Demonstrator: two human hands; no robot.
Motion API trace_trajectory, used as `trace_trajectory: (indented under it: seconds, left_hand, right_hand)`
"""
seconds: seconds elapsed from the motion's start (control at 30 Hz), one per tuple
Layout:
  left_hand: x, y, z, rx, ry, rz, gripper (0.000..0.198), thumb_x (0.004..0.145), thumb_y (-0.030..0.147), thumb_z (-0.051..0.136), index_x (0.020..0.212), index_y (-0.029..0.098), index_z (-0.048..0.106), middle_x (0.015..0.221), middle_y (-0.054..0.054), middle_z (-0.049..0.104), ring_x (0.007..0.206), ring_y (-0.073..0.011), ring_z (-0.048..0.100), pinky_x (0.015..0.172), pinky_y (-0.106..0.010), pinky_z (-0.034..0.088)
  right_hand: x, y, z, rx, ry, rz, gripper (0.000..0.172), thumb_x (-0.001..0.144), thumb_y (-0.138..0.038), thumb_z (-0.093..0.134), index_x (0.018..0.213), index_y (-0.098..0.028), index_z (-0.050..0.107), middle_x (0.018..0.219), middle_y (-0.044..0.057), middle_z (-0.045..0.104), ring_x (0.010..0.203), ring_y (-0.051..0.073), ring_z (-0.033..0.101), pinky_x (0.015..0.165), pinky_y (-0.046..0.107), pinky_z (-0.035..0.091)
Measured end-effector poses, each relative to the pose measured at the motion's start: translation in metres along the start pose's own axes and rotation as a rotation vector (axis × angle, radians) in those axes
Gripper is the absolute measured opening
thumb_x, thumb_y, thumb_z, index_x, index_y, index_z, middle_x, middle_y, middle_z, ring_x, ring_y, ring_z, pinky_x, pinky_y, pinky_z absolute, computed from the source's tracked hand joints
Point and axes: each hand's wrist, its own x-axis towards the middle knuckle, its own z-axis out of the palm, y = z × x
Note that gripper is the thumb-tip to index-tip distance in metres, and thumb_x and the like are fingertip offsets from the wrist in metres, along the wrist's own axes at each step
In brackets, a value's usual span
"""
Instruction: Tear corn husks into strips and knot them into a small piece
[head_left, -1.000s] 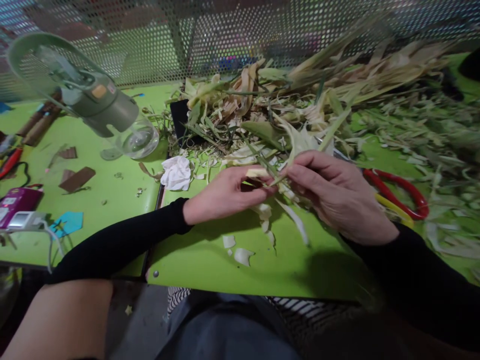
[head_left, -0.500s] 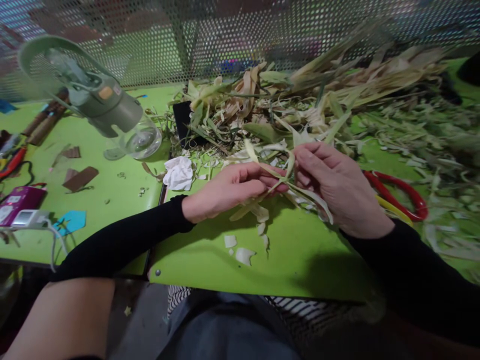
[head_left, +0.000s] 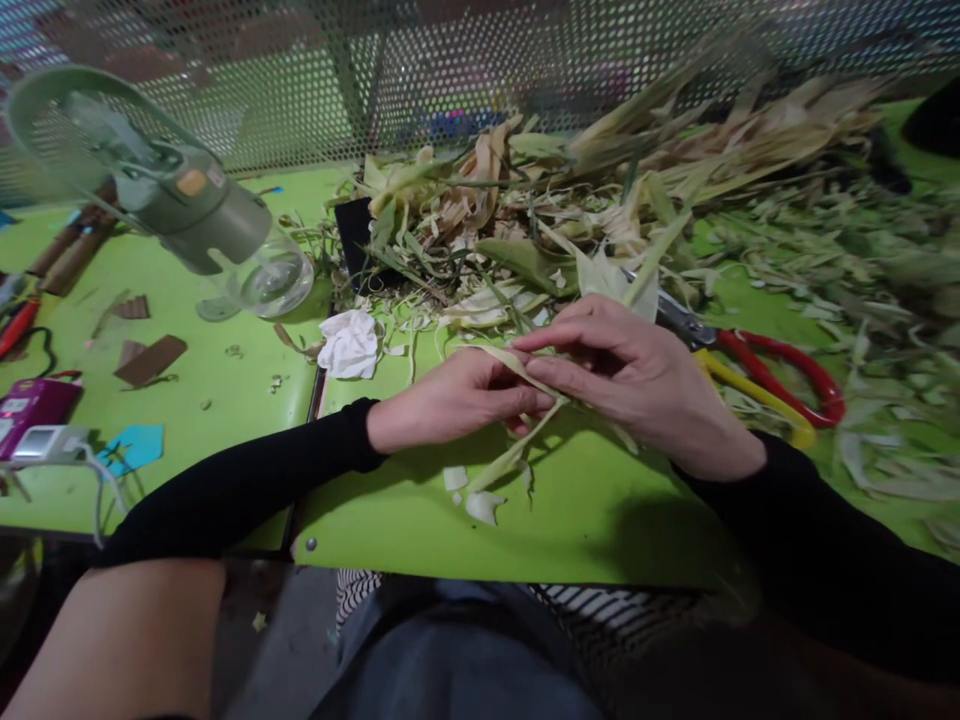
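Observation:
Pale green corn husk strips (head_left: 525,440) run between my two hands above the green table. My left hand (head_left: 457,395) is closed on them, its thumb pressed against the curled fingers. Over its fingertips reaches my right hand (head_left: 637,380), with thumb and fingers pinching one strip that bends across the left fingers. The place where the strips cross is partly hidden by the fingers. Small husk scraps (head_left: 484,507) lie on the table below. Just right of my right hand rest scissors with one red and one yellow handle (head_left: 784,375), blades partly covered by husk.
A heap of dry and green husks (head_left: 495,210) fills the back, against a perforated metal screen (head_left: 285,60). To the left are a green-lidded bottle (head_left: 217,225), crumpled white tissue (head_left: 349,345), a dark flat object (head_left: 352,235) and a purple box (head_left: 37,410) with a cable.
My right hand has moved left and turned over my left fingertips, bending a strip across. One strip end now hangs lower toward the scraps. The scissors show more fully.

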Motion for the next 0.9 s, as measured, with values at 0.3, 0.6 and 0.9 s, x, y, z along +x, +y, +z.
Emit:
trace_trajectory:
  seconds: [0.3, 0.6, 0.9]
  left_hand:
    - [-0.003, 0.005, 0.001, -0.073, -0.128, -0.012, 0.029, 0.094, 0.038, 0.075, 0.087, 0.013, 0.064, 0.083, -0.001, 0.065, 0.073, -0.0102, 0.062, 0.076, -0.029, 0.055]
    - [-0.001, -0.005, 0.002, -0.094, 0.017, 0.146, 0.034, 0.084, 0.040, 0.086, 0.093, 0.014, 0.066, 0.097, -0.002, 0.066, 0.077, -0.0076, 0.062, 0.068, -0.022, 0.053]
    - [-0.001, -0.007, 0.000, -0.215, 0.062, 0.157, 0.032, 0.093, 0.042, 0.078, 0.102, 0.017, 0.061, 0.089, 0.001, 0.066, 0.072, -0.0065, 0.065, 0.067, -0.020, 0.058]
  right_hand:
    - [-0.001, -0.005, 0.001, -0.024, -0.037, -0.116, 0.014, 0.086, -0.041, 0.082, 0.094, -0.030, 0.082, 0.083, 0.003, 0.065, 0.070, 0.018, 0.056, 0.062, 0.035, 0.041]
    - [-0.004, -0.006, 0.006, 0.221, 0.162, 0.132, 0.017, 0.094, -0.036, 0.074, 0.085, -0.024, 0.067, 0.074, -0.003, 0.060, 0.062, 0.012, 0.047, 0.057, 0.030, 0.036]
    - [-0.004, 0.006, 0.005, 0.502, 0.280, 0.134, 0.014, 0.095, -0.037, 0.078, 0.092, -0.027, 0.068, 0.069, -0.005, 0.051, 0.054, 0.010, 0.040, 0.050, 0.030, 0.030]
